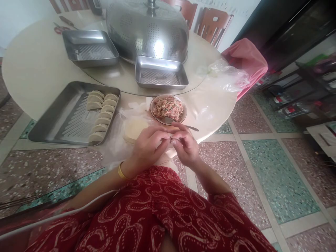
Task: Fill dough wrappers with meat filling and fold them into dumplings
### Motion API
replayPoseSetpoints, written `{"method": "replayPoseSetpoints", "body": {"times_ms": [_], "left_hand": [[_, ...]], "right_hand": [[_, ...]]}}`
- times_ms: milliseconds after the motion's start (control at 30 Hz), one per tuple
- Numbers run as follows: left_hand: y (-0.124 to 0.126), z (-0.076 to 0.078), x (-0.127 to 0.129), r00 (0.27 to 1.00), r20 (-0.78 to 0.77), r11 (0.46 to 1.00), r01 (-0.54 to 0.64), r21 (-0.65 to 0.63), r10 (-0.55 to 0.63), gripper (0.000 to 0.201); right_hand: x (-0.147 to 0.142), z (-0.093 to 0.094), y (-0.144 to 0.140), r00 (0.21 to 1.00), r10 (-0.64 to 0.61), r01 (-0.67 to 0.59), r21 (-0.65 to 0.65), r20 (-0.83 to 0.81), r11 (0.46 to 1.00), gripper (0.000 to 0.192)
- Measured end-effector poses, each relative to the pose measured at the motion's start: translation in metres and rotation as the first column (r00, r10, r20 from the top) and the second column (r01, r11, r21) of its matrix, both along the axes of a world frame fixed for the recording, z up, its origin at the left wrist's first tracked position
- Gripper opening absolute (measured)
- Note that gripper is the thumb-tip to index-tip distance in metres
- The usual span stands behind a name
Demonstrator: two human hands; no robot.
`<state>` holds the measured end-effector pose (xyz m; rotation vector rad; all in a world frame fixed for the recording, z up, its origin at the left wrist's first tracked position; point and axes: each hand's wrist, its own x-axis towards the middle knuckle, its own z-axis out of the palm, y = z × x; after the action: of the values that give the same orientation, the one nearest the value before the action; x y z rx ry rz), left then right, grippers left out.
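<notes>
My left hand (147,147) and my right hand (186,145) meet just off the table's near edge, fingers pinched together on a small dumpling (168,140) that is mostly hidden between them. A yellow bangle sits on my left wrist. Right behind my hands lies a stack of round dumpling wrappers (134,127) on clear plastic. A bowl of minced meat filling (168,108) stands beyond, with a spoon (181,125) resting on its near rim. To the left, a steel tray (52,120) holds several folded dumplings (101,113) in two rows.
Two empty steel trays (90,49) (160,72) sit on a round turntable under a big perforated metal dome cover (147,29). A crumpled plastic bag (225,75) and a pink cloth (246,59) lie at the table's right edge. Chairs stand behind; terrazzo floor to the right.
</notes>
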<state>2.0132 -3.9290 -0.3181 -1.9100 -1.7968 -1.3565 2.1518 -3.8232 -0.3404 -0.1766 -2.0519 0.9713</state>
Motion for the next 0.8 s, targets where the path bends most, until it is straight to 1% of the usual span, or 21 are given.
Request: {"method": "replayPoseSetpoints", "body": {"times_ms": [67,133,233,333,467,633,800], "left_hand": [[-0.001,0.0,0.0,1.0,0.012,1.0,-0.004,0.004,0.004,0.004],[-0.002,0.001,0.0,1.0,0.02,1.0,-0.009,0.017,0.008,0.004],[-0.002,0.002,-0.001,1.0,0.016,0.999,-0.012,0.038,0.012,0.004],[-0.003,0.003,-0.003,1.0,0.009,0.999,-0.005,0.039,0.004,0.004],[-0.004,0.004,-0.005,1.0,0.02,1.0,0.005,0.013,-0.005,0.006],[-0.005,0.007,-0.005,0.999,0.046,1.0,0.022,-0.008,-0.021,0.008],[-0.01,0.008,-0.012,0.987,0.155,0.995,0.06,-0.079,-0.047,0.012]], "right_hand": [[0.001,0.0,0.0,1.0,0.026,-0.026,-0.031,0.003,0.999,0.013],[0.002,0.0,0.0,0.999,0.034,-0.034,-0.049,0.003,0.998,0.022],[0.0,0.0,0.001,1.0,0.012,-0.012,-0.008,0.0,1.0,0.038],[-0.002,-0.001,0.003,1.0,0.012,-0.012,0.042,-0.019,0.999,0.046],[-0.004,-0.002,0.002,0.999,0.025,-0.024,0.034,-0.044,0.999,0.045],[-0.006,0.002,-0.002,0.995,0.042,-0.046,-0.054,-0.086,0.997,0.038],[-0.008,0.005,-0.005,0.992,0.027,-0.041,-0.104,-0.125,0.994,0.029]]}}
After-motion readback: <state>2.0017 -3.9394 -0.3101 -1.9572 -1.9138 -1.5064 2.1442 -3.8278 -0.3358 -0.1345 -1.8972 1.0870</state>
